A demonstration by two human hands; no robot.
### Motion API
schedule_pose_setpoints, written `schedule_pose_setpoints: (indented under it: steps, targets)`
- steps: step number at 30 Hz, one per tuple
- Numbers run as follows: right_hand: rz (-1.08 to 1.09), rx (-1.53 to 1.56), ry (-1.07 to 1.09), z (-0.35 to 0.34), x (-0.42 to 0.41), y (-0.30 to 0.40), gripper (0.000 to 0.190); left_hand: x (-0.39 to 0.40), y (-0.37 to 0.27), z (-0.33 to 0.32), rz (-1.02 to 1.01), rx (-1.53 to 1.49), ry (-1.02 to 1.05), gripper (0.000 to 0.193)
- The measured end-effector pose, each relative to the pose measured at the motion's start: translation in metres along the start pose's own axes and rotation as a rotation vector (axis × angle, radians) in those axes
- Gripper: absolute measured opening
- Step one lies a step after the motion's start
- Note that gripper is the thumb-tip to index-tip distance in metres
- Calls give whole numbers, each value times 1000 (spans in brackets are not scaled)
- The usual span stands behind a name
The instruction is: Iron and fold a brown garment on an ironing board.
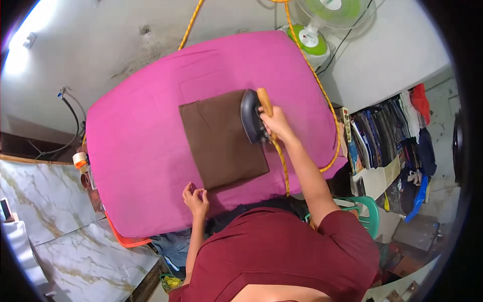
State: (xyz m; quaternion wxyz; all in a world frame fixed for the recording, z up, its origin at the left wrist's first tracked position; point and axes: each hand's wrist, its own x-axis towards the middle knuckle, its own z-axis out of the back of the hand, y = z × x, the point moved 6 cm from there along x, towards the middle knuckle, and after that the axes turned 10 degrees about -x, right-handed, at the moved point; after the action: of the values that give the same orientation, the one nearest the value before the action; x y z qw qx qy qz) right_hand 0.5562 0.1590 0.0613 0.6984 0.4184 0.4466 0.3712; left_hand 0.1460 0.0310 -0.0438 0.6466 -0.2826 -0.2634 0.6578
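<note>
A folded brown cloth (222,143) lies flat on a table padded with pink fabric (139,151). My right hand (276,122) grips the wooden handle of a black clothes iron (250,117). The iron stands at the cloth's right edge, with its soleplate side toward the cloth; I cannot tell whether it presses down. From its rear a yellow patterned cord (282,162) runs toward my body. At the cloth's near left corner is my left hand (197,198), thumb and finger close to that corner. Whether they pinch the fabric is not clear.
A green and white fan (311,37) stands beyond the far right corner. The cord loops along the table's right side. Rows of folded clothes (381,132) fill a shelf at right, near a green plastic chair (368,215). An orange tub (128,239) shows below the left edge.
</note>
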Motion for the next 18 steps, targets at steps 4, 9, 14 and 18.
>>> schedule_pose_setpoints:
  steps: [4,9,14,18]
  targets:
    - [-46,-108,-17,-14,68,5,22,-5,-8,-7,12,64,5,11]
    - [-109,-407,10,-2,63,-4,20,-11,-4,0,113,254,38,13]
    - [73,-448,-274,91,14,-52,27,16,-55,16,55,381,-22,24]
    - [-32,-618,-745,98,-69,-48,72,81,-53,27,7,290,-111,28]
